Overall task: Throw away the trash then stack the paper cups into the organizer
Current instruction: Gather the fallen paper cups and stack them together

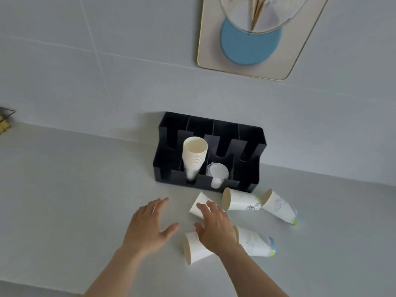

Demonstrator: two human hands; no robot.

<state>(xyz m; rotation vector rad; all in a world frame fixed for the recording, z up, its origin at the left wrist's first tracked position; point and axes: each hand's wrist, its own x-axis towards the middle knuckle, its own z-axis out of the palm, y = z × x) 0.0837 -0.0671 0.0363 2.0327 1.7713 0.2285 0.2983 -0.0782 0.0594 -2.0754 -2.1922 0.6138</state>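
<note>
A black slotted organizer (250, 136) stands against the wall. A stack of white paper cups (194, 156) leans in its second slot, and crumpled white trash (217, 173) lies in the slot beside it. Several loose paper cups lie on their sides on the counter in front: one near the organizer (239, 199), one at the right (278, 205), one under my fingertips (198, 205), one below my palm (196, 250), one to its right (255, 242). My right hand (215, 226) hovers open over the cups. My left hand (149, 226) is open over bare counter.
The grey counter (75, 189) meets a tiled wall behind the organizer. A cream tray (211, 50) with a blue coaster (246, 48) and a clear bowl hangs in view at top right. A wire rack (5, 120) pokes in at the left edge.
</note>
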